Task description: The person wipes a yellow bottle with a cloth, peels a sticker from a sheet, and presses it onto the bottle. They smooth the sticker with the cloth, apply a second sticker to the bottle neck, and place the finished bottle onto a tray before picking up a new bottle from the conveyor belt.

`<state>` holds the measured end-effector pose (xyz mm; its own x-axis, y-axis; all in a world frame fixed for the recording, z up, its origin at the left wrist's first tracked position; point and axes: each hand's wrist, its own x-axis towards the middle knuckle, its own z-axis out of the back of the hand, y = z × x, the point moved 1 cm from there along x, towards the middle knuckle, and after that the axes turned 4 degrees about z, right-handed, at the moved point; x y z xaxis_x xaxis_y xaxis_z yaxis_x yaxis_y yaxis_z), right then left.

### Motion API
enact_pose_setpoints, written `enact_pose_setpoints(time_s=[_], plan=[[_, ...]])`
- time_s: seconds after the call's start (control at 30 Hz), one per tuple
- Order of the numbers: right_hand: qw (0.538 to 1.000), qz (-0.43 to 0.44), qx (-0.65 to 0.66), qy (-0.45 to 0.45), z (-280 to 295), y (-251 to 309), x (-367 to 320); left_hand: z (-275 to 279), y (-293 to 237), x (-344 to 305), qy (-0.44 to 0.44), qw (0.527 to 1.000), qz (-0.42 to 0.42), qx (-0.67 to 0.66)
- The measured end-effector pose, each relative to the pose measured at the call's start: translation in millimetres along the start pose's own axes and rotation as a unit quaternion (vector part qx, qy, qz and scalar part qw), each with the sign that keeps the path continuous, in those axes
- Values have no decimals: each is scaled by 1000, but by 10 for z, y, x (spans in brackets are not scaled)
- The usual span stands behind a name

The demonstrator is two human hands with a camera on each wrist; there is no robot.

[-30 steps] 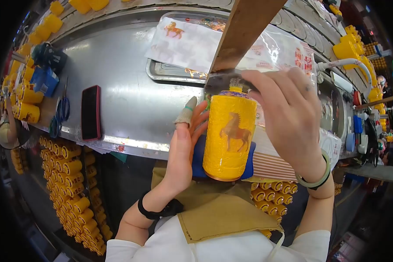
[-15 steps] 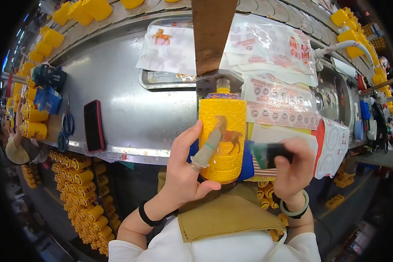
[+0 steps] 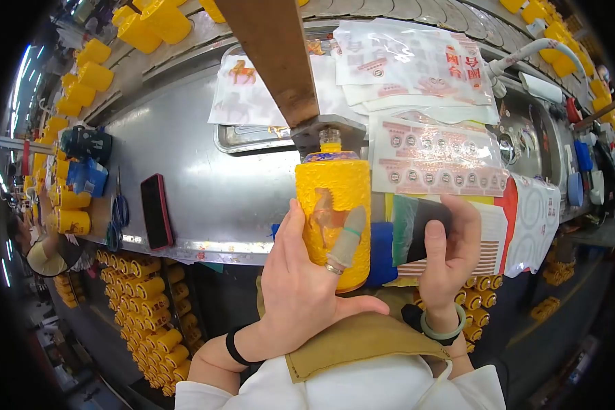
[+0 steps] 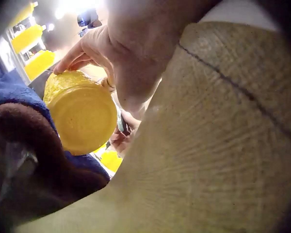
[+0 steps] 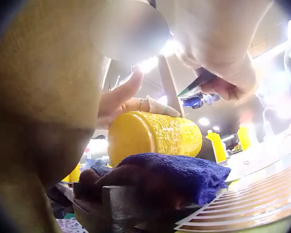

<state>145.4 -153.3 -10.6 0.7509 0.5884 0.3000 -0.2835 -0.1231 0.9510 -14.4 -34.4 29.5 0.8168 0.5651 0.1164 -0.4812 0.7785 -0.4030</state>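
Note:
A yellow embossed bottle [image 3: 331,198] with a brown horse label lies on a blue cloth [image 3: 380,254] at the bench's front edge, its neck under a wooden beam [image 3: 266,61]. My left hand [image 3: 321,263] grips the bottle's body, and a finger in a grey cot [image 3: 346,236] lies across the label. In the left wrist view the bottle's round base [image 4: 82,114] shows, with fingers [image 4: 85,48] over it. My right hand [image 3: 444,249] holds a flat dark green card [image 3: 415,229] just right of the bottle. From the right wrist, the bottle [image 5: 155,136] rests on the cloth [image 5: 179,177].
Sticker sheets [image 3: 434,157] cover the bench's right side, and a metal tray [image 3: 249,137] sits behind the bottle. A phone [image 3: 156,210] and scissors [image 3: 118,215] lie at left. Yellow bottles [image 3: 143,301] fill a crate below the bench. A tan apron [image 3: 359,338] hangs near me.
My right hand dropped from the bottle's top, came up holding the dark green card and raised it beside the bottle. My left hand closed round the bottle, covering the horse.

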Motion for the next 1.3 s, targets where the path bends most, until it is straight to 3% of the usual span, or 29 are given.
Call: enact_pose_setpoints(time_s=[0.33, 0.53, 0.6, 0.63, 0.67, 0.83, 1.0, 1.13, 1.3], plan=[[999, -42, -3, -2, 65, -73, -35, -73, -127, -11, 49, 997, 36, 39], [997, -82, 12, 1, 17, -68, -51, -160, 35, -114, -5, 1000, 15, -27], [994, -103, 20, -12, 4, -73, -71, -261, 122, -129, -77, 990, 6, -117], [997, -82, 2, -8, -2, -112, -76, -219, 102, -179, -71, 993, 27, -95], [998, -66, -17, -13, -17, -161, -66, -221, 171, -134, -97, 989, -21, -105], [998, -41, -56, 3, -101, -291, 39, -370, 297, -229, -158, 980, 5, -121], [993, -7, -105, 56, -277, 6, 138, -412, 299, -237, -185, 970, -10, -156], [986, -88, 13, 142, -447, 156, 127, -374, 338, -228, -160, 973, -2, -168], [991, -74, -53, 99, -350, 89, 96, -449, 334, -158, -141, 960, -1, -242]])
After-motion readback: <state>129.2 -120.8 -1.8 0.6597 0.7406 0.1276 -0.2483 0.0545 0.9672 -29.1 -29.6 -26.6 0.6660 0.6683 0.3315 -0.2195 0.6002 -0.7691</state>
